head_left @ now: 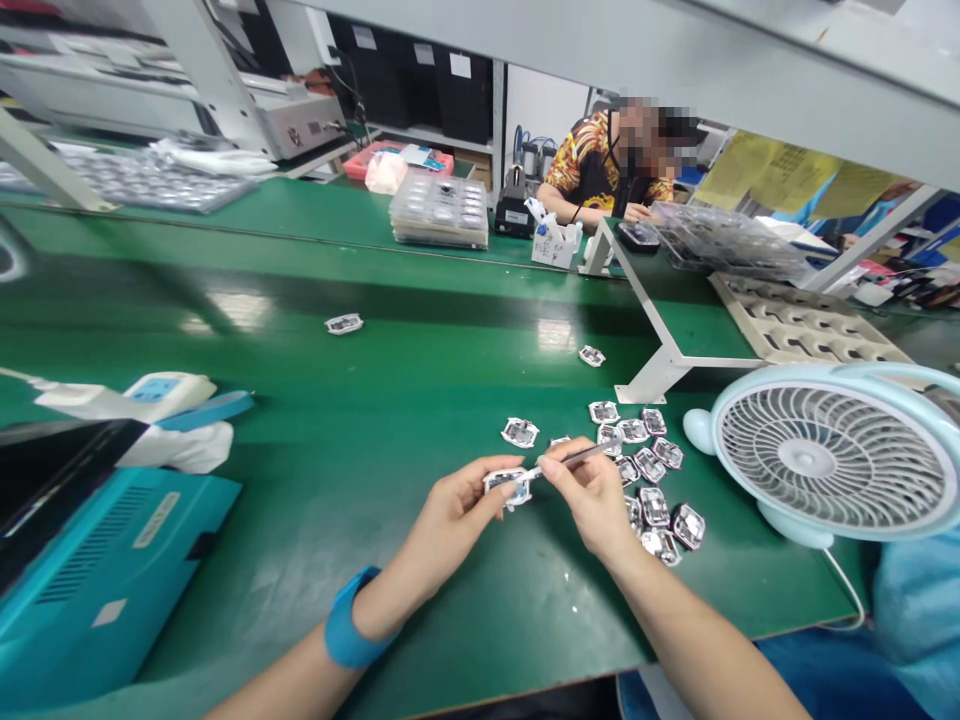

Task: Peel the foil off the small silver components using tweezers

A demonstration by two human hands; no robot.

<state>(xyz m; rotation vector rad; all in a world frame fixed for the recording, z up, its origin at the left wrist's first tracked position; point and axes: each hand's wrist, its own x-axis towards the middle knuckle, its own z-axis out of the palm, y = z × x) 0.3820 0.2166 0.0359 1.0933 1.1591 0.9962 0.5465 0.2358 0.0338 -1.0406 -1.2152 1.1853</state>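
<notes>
My left hand (459, 508) is closed on the edge of a small white-framed electronic part (495, 487), holding it just above the green table (442, 640). My right hand (595, 502) pinches slim grey tweezers (589, 454), whose back end points up to the right. Their tip is at the part's upper right side; whether it grips anything there is too small to tell. A similar white-framed part (520, 432) lies just beyond my hands. Several more, such as this framed part (653, 507), lie in a loose cluster beside my right hand, which partly hides some.
A pale blue fan (806, 458) stands at the right. On the left are a teal machine (127, 570) and a power strip (169, 388). Stacked clear trays (440, 212) sit at the back. A metal shelf leg (649, 375) rises right of centre; a co-worker (581, 165) sits beyond.
</notes>
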